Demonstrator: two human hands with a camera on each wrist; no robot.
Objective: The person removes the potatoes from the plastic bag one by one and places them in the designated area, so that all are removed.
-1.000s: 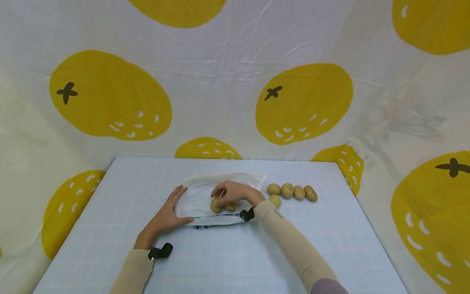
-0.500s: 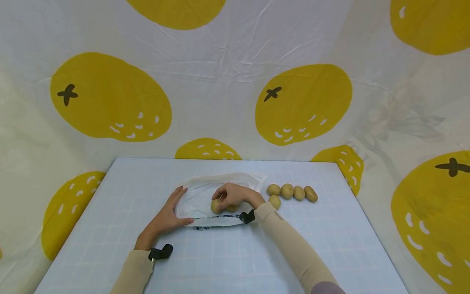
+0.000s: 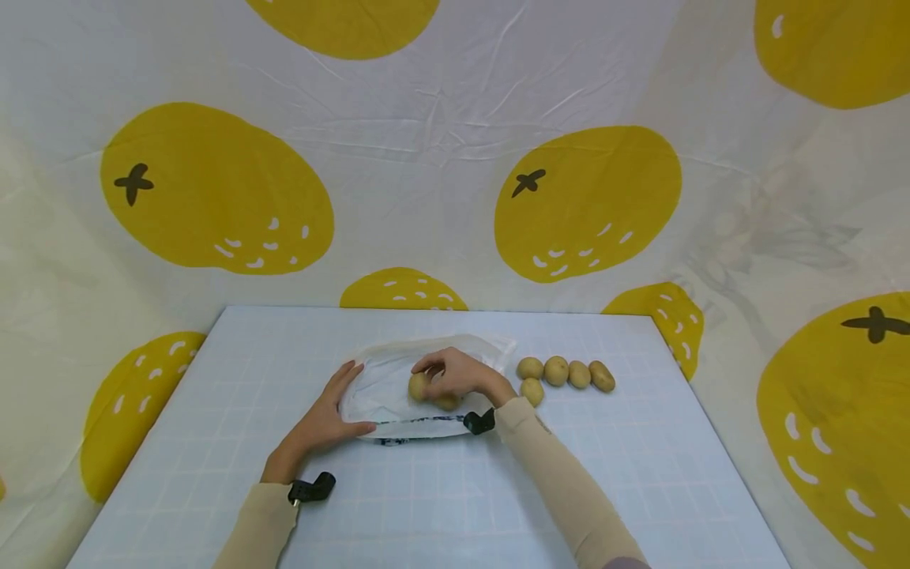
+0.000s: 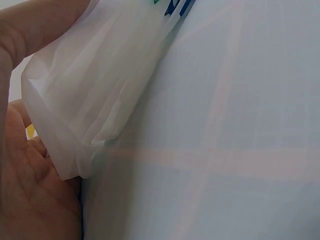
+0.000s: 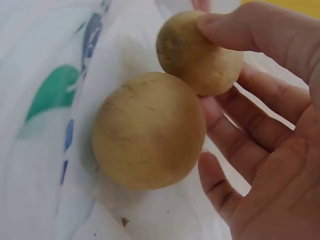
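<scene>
Inside the spread white plastic bag [image 3: 384, 383], my right hand [image 3: 458, 373] pinches a potato [image 3: 418, 386] between thumb and fingers. In the right wrist view that potato [image 5: 192, 55] sits above and behind a second, larger-looking potato [image 5: 150, 131], which rests on the bag's plastic. My left hand [image 3: 330, 411] spans the bag's left end, thumb and fingers straight and wide apart. Seen from the left wrist, the crumpled bag [image 4: 95, 85] hangs between the thumb and the palm.
Right of the bag, several potatoes [image 3: 556, 370] lie in a row on the pale checked table [image 3: 426, 506], with one more potato [image 3: 531, 392] in front of the row's left end. A curtain [image 3: 426, 197] with large yellow fruit prints stands behind the table.
My right fingers have closed on the left potato in the bag and raised it slightly. The left hand stays in place at the bag's left end.
</scene>
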